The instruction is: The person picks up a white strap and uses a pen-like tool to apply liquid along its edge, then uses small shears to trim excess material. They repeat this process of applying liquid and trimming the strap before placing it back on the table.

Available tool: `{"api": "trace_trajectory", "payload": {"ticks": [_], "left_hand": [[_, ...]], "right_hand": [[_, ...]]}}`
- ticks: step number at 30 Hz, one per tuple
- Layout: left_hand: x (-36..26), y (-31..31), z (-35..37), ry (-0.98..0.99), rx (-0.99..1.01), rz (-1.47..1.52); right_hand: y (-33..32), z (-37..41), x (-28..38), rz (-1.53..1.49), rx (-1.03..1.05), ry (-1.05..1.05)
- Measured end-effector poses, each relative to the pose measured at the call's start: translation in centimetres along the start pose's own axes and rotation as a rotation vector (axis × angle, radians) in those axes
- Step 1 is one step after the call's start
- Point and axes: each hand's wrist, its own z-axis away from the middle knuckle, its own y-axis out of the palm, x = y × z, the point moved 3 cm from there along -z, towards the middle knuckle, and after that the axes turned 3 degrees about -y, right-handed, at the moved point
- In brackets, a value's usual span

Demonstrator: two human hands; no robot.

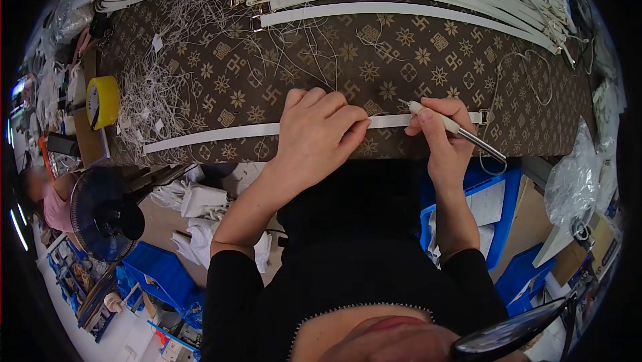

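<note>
A narrow white strap [217, 136] lies across the patterned brown cloth along the near edge of the table, with a metal buckle [483, 117] at its right end. My left hand [319, 129] is curled over the middle of this strap, its fingers closed on it and hiding that stretch. In my right hand [447, 136] is a pen-like tool [478, 142] with a pale grip and a silver rear end. Its thin tip points left, just above the strap. A thin cord [495, 87] loops near the tool's rear end and over the cloth.
More white buckled straps [401, 9] lie at the back. Loose white threads [157, 91] are heaped at the left, near a yellow tape roll [102, 102]. A black fan [107, 215] stands lower left, close to a person in pink [57, 207]. A blue bin [511, 208] sits below right.
</note>
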Motion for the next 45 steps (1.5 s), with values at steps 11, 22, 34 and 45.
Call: {"api": "trace_trajectory", "payload": {"ticks": [11, 22, 34, 45], "left_hand": [[0.8, -0.6, 1.3, -0.063, -0.068, 0.152], [0.9, -0.5, 1.4, -0.06, 0.004, 0.127], [0.8, -0.7, 1.4, -0.078, 0.017, 0.153], [0.9, -0.6, 1.4, -0.077, 0.011, 0.17]], "right_hand": [[1.5, 0.0, 0.2, 0.268, 0.221, -0.343], [2.1, -0.4, 0.3, 0.472, 0.267, -0.502], [2.2, -0.4, 0.2, 0.5, 0.267, -0.508], [2.4, -0.5, 0.3, 0.534, 0.292, -0.488]]}}
